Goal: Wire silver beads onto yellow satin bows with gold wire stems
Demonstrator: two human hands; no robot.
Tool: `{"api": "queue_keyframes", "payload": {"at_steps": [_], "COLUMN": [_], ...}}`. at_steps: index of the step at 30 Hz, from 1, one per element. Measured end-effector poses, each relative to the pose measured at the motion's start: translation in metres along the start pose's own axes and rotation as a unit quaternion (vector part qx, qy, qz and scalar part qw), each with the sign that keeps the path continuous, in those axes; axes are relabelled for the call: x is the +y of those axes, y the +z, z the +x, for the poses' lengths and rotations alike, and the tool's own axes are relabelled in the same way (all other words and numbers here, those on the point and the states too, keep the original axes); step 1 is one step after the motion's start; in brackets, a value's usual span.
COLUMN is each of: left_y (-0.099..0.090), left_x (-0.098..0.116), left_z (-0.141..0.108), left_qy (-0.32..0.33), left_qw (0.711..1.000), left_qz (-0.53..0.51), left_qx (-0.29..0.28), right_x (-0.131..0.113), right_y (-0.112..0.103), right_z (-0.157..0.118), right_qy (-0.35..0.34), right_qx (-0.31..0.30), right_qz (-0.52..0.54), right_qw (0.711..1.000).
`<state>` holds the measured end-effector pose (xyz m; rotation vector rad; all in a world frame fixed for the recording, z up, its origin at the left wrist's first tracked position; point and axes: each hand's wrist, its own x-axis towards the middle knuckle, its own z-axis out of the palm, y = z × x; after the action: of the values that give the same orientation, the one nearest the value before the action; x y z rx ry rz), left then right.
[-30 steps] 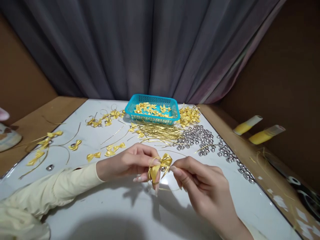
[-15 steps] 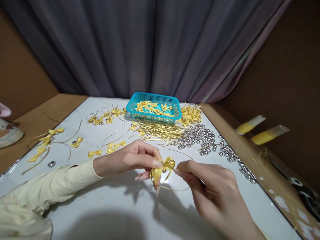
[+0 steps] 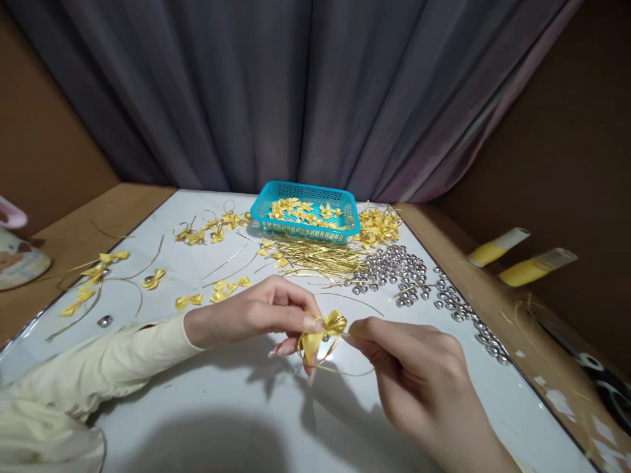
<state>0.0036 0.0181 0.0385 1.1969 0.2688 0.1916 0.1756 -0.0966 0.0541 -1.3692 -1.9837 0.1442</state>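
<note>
My left hand [image 3: 280,316] pinches a yellow ribbon bow [image 3: 312,343] above the white board. Gold cord loops around the bow, and a small silver piece shows at its middle. Close by on the right, my right hand [image 3: 419,368] has thumb and forefinger pressed together at the gold cord beside the bow. Its fingertips partly hide the cord there. Behind the hands lies a pile of gold cords [image 3: 320,256], with silver heart-shaped pieces [image 3: 394,266] to its right.
A blue basket [image 3: 305,231] of yellow bows stands at the back, beside a heap of bows [image 3: 379,225]. More bows [image 3: 188,301] lie at left. Two yellow tubes [image 3: 537,267], scissors [image 3: 611,387] and a mug [image 3: 20,259] flank the white board [image 3: 207,407].
The view has shifted very slightly, so the scene sits a little further right. Both hands keep nearly the same pose around the bow and cord.
</note>
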Motion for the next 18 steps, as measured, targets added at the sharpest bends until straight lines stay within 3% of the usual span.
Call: {"api": "queue_keyframes", "payload": {"at_steps": [10,18], "left_y": [0.002,0.002], "left_x": [-0.014,-0.012], "left_z": [0.005,0.004], "left_qy": [0.005,0.020], "left_qw": [0.999,0.999], "left_qz": [-0.044,-0.034], "left_qx": [-0.014,-0.013], "right_x": [0.000,0.001], "right_y": [0.003,-0.002], "right_z": [0.003,0.005], "right_qy": [0.028,0.049], "right_qx": [-0.023,-0.037], "right_qz": [0.081,0.094], "right_qw": [0.996,0.994]}}
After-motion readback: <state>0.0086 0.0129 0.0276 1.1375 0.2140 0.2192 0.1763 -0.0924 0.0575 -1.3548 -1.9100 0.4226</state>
